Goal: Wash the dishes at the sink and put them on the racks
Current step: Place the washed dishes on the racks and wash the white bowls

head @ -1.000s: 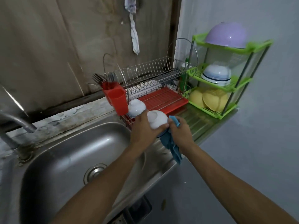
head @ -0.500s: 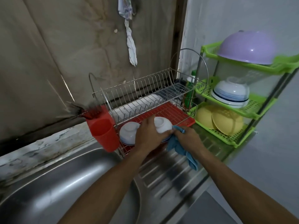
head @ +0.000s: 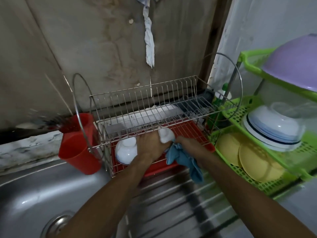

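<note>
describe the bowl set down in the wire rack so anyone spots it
Find the wire dish rack by the sink. On its lower tier, left end, a white bowl sits upside down, nearest the red cutlery cup; the left hand holds the other bowl.

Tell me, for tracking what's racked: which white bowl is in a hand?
The right white bowl, gripped by the left hand; the left white bowl lies ungripped beside it.

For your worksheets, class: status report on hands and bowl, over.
Left hand grips white bowl in rack, lower tier. Right hand holds blue cloth. Second bowl close alongside.
</note>
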